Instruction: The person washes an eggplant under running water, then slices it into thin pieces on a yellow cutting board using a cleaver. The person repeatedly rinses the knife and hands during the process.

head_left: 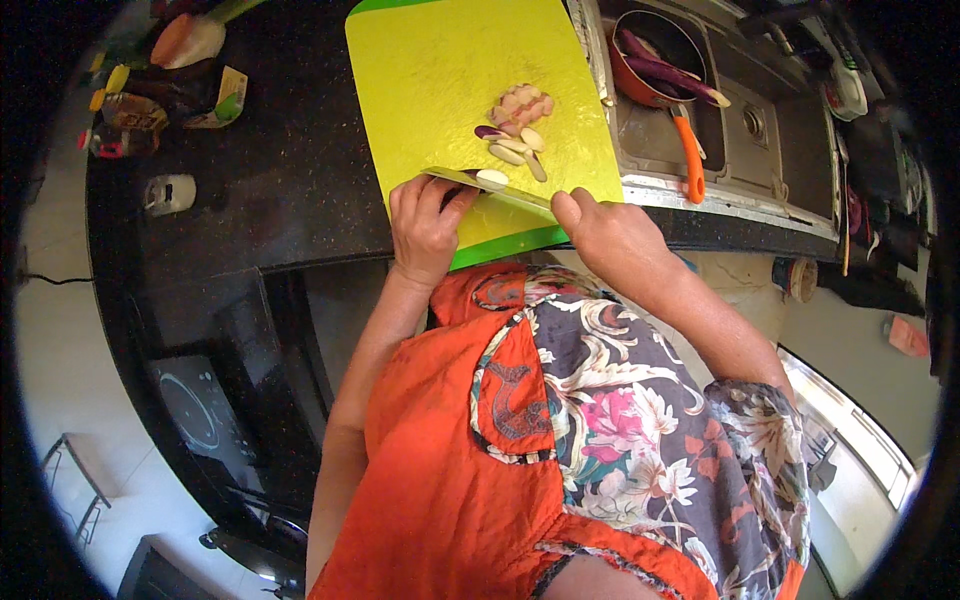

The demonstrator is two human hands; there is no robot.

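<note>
A yellow-green cutting board (430, 70) lies on the black counter (280, 180). Several peeled garlic cloves (515, 150) and a small pile of pale slices (522, 103) sit on it. A knife (490, 190) lies flat across the board's near edge, with one clove on its blade. My left hand (425, 225) presses on the blade's left end with curled fingers. My right hand (610, 235) grips the handle end at the right.
A steel sink (740, 140) lies right of the board, holding an orange-handled pan (655, 70) with purple vegetable pieces. Bottles and packets (140, 110) stand at the counter's left. A small white object (170, 193) rests near the counter's left edge.
</note>
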